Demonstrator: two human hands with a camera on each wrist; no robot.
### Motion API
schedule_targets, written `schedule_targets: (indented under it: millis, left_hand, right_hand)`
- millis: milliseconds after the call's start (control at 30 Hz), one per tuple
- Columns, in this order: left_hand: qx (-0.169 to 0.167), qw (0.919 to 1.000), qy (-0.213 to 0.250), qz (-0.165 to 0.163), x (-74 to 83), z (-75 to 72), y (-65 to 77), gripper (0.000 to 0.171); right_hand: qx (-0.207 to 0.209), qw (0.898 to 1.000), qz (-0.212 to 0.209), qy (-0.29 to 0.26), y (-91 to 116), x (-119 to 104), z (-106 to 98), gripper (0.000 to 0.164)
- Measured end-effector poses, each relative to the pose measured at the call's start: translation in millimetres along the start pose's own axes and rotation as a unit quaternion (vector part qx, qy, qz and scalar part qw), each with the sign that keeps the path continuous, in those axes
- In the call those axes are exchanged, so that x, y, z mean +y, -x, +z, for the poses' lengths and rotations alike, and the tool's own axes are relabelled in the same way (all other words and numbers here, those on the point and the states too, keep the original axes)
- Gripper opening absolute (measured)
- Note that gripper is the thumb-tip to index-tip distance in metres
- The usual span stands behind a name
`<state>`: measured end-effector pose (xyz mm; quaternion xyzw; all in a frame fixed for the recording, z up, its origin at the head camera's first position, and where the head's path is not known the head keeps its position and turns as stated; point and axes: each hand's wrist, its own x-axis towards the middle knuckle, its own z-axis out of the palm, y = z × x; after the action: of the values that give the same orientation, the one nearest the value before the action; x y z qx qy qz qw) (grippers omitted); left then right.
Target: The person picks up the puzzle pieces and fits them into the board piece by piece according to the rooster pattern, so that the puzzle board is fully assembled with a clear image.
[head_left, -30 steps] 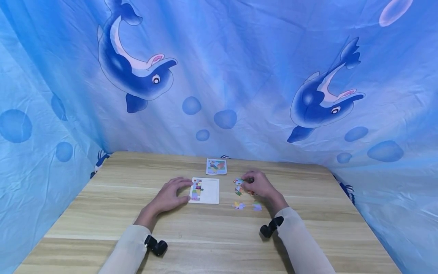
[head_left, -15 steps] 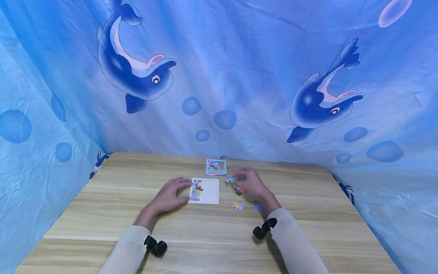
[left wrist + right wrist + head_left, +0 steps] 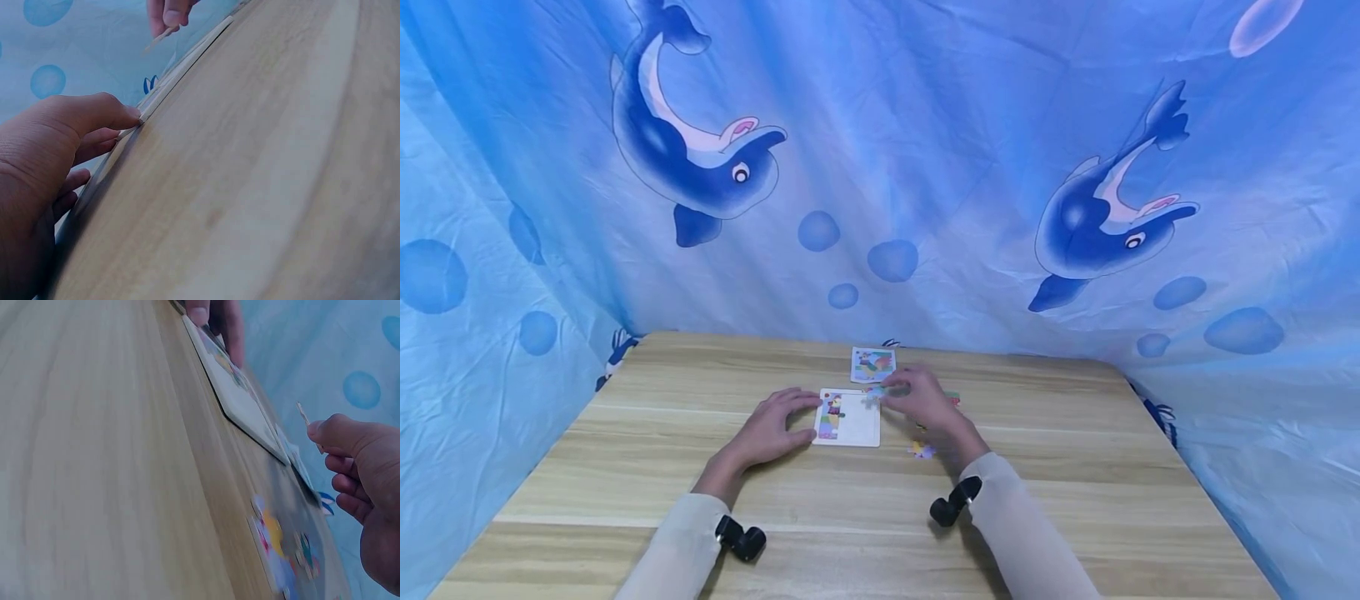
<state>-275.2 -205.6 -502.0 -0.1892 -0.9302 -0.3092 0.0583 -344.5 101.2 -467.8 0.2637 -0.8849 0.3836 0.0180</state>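
A square white puzzle tray (image 3: 861, 421) lies on the table, with joined pieces (image 3: 830, 423) filling a strip along its left side. At its left edge rests my left hand (image 3: 773, 427), fingers spread and the thumb near the front corner. My right hand (image 3: 925, 402) pinches a jigsaw piece (image 3: 872, 397) over the tray's far right corner. Thumb and forefinger hold this piece (image 3: 304, 415) clear of the tray in the right wrist view, its thin edge showing, while the other fingers curl below.
Behind the tray lies a picture card (image 3: 873, 365). Loose jigsaw pieces (image 3: 921, 450) lie to the tray's right, some hidden under the right hand and forearm. A blue dolphin-print curtain (image 3: 955, 208) hangs behind the wooden table (image 3: 700, 375).
My right hand has picked up a jigsaw piece from the loose pieces and carried it left to the tray's far right corner. The left hand has stayed at the tray's left edge.
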Motion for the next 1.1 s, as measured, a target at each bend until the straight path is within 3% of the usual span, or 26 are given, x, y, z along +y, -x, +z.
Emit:
schedule_targets:
  millis: [533,1100]
  left_hand:
    - [0.001,1.0000,0.005,-0.003,2.8,-2.0,-0.4,0.055]
    - [0.000,1.0000,0.004,-0.008,2.1,-1.4,-1.4,0.056]
  right_hand:
    - [-0.028,0.999,0.004,-0.035,-14.0,-15.4,24.6,0.027]
    - [-0.043,0.999,0.011,0.015,-18.6,-10.1,41.0,0.027]
